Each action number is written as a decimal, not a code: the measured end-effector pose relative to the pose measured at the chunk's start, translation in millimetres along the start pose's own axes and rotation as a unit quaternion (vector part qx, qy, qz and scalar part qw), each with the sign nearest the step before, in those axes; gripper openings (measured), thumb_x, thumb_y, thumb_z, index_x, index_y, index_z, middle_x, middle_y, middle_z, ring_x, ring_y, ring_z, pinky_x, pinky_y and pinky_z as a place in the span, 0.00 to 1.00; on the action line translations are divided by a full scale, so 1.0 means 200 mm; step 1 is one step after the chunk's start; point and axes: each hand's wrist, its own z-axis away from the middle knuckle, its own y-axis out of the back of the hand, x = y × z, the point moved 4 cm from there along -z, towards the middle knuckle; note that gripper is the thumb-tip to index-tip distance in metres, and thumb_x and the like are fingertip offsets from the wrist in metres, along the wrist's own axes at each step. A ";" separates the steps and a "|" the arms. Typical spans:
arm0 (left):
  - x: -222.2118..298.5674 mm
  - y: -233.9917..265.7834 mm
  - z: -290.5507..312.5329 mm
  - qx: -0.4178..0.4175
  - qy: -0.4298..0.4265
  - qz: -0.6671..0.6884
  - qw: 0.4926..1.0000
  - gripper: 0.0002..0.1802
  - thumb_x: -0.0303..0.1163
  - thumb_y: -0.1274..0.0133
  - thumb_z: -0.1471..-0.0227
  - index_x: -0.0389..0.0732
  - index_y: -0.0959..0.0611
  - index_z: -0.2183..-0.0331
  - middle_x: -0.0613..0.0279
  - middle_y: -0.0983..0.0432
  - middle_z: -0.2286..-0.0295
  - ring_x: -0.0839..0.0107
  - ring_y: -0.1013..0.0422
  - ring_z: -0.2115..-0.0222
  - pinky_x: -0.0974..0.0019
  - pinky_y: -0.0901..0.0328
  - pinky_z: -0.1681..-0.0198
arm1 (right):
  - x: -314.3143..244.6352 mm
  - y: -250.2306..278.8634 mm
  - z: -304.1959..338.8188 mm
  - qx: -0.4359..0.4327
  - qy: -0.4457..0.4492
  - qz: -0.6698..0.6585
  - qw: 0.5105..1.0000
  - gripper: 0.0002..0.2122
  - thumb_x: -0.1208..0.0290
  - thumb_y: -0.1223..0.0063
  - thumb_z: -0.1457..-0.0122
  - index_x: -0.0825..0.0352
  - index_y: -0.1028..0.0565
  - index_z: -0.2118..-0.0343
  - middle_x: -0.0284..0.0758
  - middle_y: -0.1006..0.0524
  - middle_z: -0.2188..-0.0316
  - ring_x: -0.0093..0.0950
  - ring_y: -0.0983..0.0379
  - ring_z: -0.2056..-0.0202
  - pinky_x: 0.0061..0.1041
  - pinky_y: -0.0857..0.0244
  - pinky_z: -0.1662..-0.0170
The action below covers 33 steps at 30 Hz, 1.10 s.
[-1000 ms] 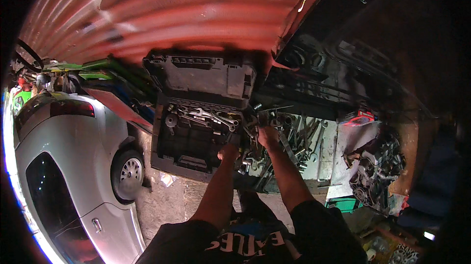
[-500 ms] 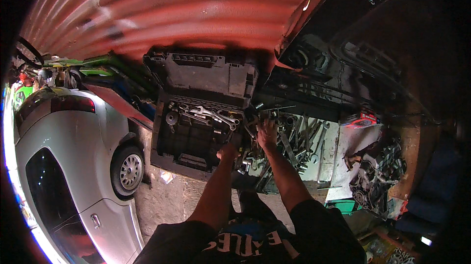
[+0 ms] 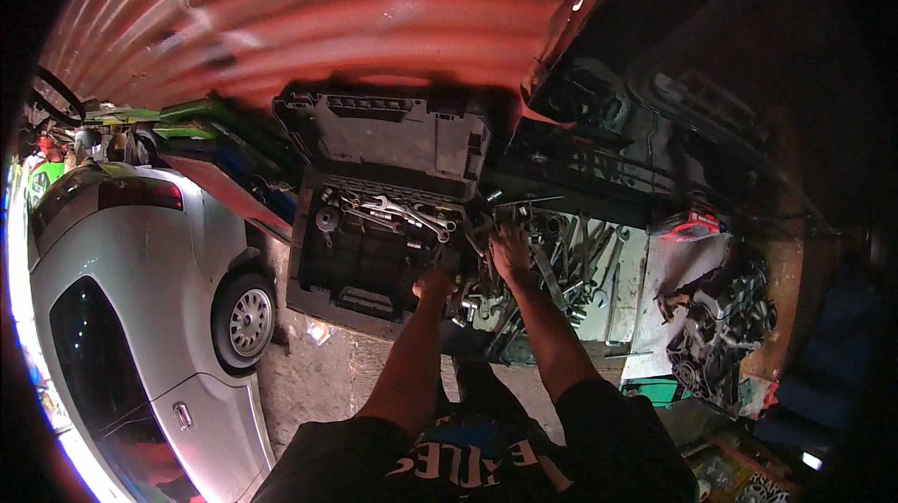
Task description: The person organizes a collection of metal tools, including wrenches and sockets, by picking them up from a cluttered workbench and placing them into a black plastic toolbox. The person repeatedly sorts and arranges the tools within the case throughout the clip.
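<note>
A dark plastic tool case (image 3: 313,293) lies with its lid (image 3: 398,134) raised, and silver combination wrenches (image 3: 412,214) rest along the back of its tray. Over the right part of the tray, my left hand (image 3: 432,285) is closed; whatever its fingers hold, if anything, cannot be made out. Just right of the case, my right hand (image 3: 510,252) rests with fingers apart at the left side of a pile of wrenches and other metal tools (image 3: 552,274). Its fingertips touch tools in that pile. Several small sockets (image 3: 470,308) lie between my two forearms.
A silver car (image 3: 178,288) stands on the left. Red corrugated sheet metal (image 3: 374,17) rises behind the case. On the right are a red and black box (image 3: 690,224), a greasy engine part (image 3: 720,330) and a green container (image 3: 659,393). A dark panel (image 3: 692,82) hangs at the upper right.
Both hands stay in almost the same places. My left hand has shifted very slightly, and the whole view has moved a little.
</note>
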 end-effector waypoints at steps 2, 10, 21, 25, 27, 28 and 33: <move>0.00 0.01 0.02 0.008 0.005 -0.003 1.000 0.31 0.47 0.35 0.62 0.50 0.21 0.54 0.62 0.27 0.52 0.62 0.29 0.52 0.54 0.32 0.55 | 0.00 0.00 0.01 -0.018 -0.005 -0.030 0.999 0.19 0.60 0.46 0.47 0.58 0.29 0.52 0.38 0.34 0.54 0.40 0.39 0.49 0.44 0.45 0.45; 0.02 0.03 0.08 0.033 -0.010 0.004 0.999 0.30 0.49 0.36 0.62 0.49 0.21 0.55 0.61 0.25 0.54 0.61 0.29 0.53 0.55 0.32 0.55 | 0.01 0.08 0.01 -0.095 -0.038 -0.098 0.990 0.26 0.59 0.42 0.51 0.61 0.33 0.49 0.43 0.35 0.51 0.44 0.40 0.47 0.46 0.46 0.44; 0.01 0.00 0.10 0.089 -0.029 -0.025 0.995 0.28 0.52 0.37 0.59 0.53 0.19 0.56 0.63 0.26 0.53 0.63 0.30 0.51 0.56 0.33 0.54 | -0.05 0.17 0.21 0.033 -0.021 -0.214 0.976 0.24 0.69 0.47 0.47 0.70 0.36 0.48 0.49 0.33 0.53 0.48 0.35 0.53 0.41 0.38 0.49; 0.04 0.00 0.15 0.117 -0.030 -0.029 0.992 0.26 0.51 0.38 0.58 0.52 0.19 0.57 0.62 0.25 0.54 0.61 0.29 0.52 0.56 0.32 0.54 | -0.07 0.23 0.32 0.030 0.003 -0.246 0.969 0.22 0.73 0.50 0.47 0.69 0.37 0.47 0.49 0.33 0.52 0.47 0.35 0.51 0.40 0.38 0.49; 0.02 -0.01 0.10 0.098 -0.005 -0.008 0.995 0.25 0.50 0.38 0.58 0.52 0.19 0.57 0.61 0.25 0.54 0.60 0.29 0.52 0.56 0.31 0.55 | -0.07 0.28 0.32 0.053 0.026 -0.266 0.962 0.23 0.73 0.50 0.48 0.68 0.37 0.47 0.47 0.33 0.52 0.46 0.35 0.52 0.40 0.39 0.48; 0.01 -0.01 0.09 0.102 -0.010 -0.008 0.995 0.25 0.50 0.38 0.58 0.52 0.19 0.57 0.61 0.25 0.54 0.60 0.29 0.52 0.56 0.31 0.55 | -0.07 0.30 0.32 0.044 0.029 -0.281 0.958 0.24 0.73 0.50 0.48 0.68 0.37 0.47 0.47 0.33 0.52 0.46 0.35 0.52 0.40 0.39 0.48; -0.08 -0.07 -0.06 0.108 -0.044 -0.055 0.992 0.25 0.49 0.38 0.59 0.50 0.19 0.58 0.58 0.25 0.54 0.58 0.29 0.53 0.55 0.31 0.55 | -0.08 0.30 0.31 0.008 0.036 -0.290 0.956 0.25 0.74 0.49 0.49 0.67 0.38 0.46 0.46 0.33 0.52 0.45 0.36 0.51 0.41 0.40 0.48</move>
